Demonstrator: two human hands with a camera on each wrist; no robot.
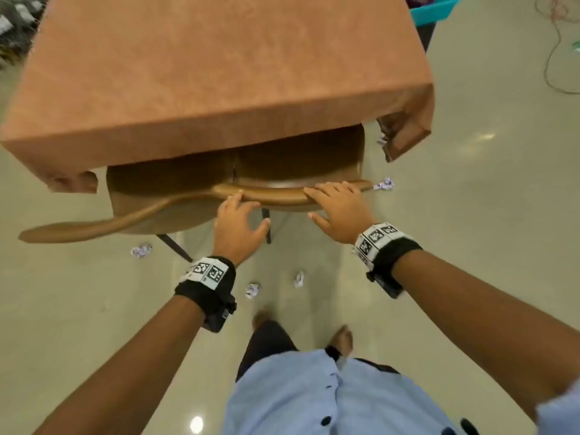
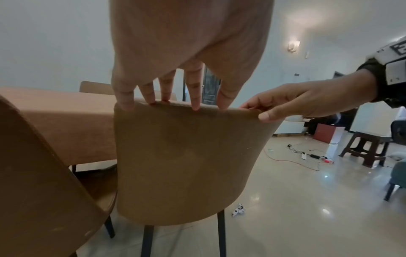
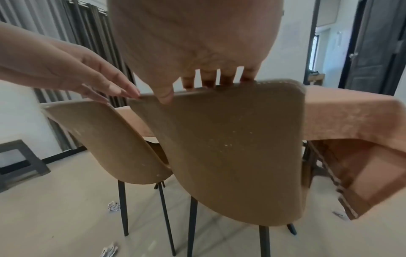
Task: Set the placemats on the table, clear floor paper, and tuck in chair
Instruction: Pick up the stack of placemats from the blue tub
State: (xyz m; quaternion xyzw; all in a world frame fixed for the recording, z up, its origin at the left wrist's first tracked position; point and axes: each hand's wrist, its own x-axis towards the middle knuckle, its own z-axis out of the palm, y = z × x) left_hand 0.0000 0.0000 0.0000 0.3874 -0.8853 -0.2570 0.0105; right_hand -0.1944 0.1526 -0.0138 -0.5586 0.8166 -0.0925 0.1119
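Facing the table (image 1: 219,73), the chair (image 1: 282,198) is located at the centre of the head view, with its seat (image 1: 298,164) partly covered by the overhang of the tablecloth (image 1: 188,142). The chair is formed as a curved, one-piece shell covered in tan fabric with a stitched rim. It is carried on thin, dark, straight legs (image 3: 264,241) that splay outward. The backrest (image 2: 186,156) is turned toward the person and stands upright. Its top edge runs left to right across the head view, roughly parallel with the near edge of the table.

The left hand (image 1: 238,224) is laid on the top edge with its fingers (image 2: 194,87) straight and spread. Only the fingertips are in contact, and the thumb is held clear of the shell. The right hand (image 1: 339,211) is clamped on the right part of the same edge: the fingers (image 3: 207,80) are hooked over the front and the thumb (image 3: 164,95) is pressed on the rear face.

A second chair (image 1: 94,226) of the same make is set just beside, at the left of the frame, angled away from the table. The tablecloth is a rust-brown, matt, grained fabric with folded corners. Crumpled paper balls (image 1: 252,290), white with dark print, are scattered over the glossy pale floor (image 1: 470,246). A turquoise bin (image 1: 436,9) and a thin cable (image 1: 552,58) are seen at the upper right.
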